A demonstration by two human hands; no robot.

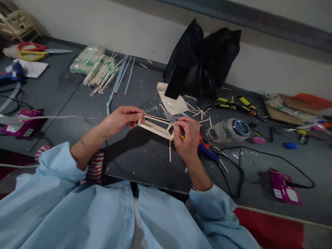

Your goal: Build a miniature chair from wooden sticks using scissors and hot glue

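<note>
Both hands hold a small wooden stick frame (156,130) above the worktop (153,166), near the centre of the frame of view. The left hand (124,119) has its grip on the left end, thumb and fingers pinched together; the right hand (188,136) grips the right end, its fingers curled over.

As far as can be judged, the piece is partly built: long sticks run side by side and meet short ones at the right end, while gaps remain between the upper and lower members. Whether every joint is fixed is hard to tell, since the fingers cover both ends. A thin stick (170,150) shows below the right corner; it may be attached or simply lie on the worktop beneath.

Plenty of material is unused. Loose sticks (202,113) are scattered right of centre, and wrapped stick bundles (103,72) lie in the upper left. A blue glue gun (211,154) is just beside the right hand, partly hidden by it; whether they touch cannot be made out.
</note>
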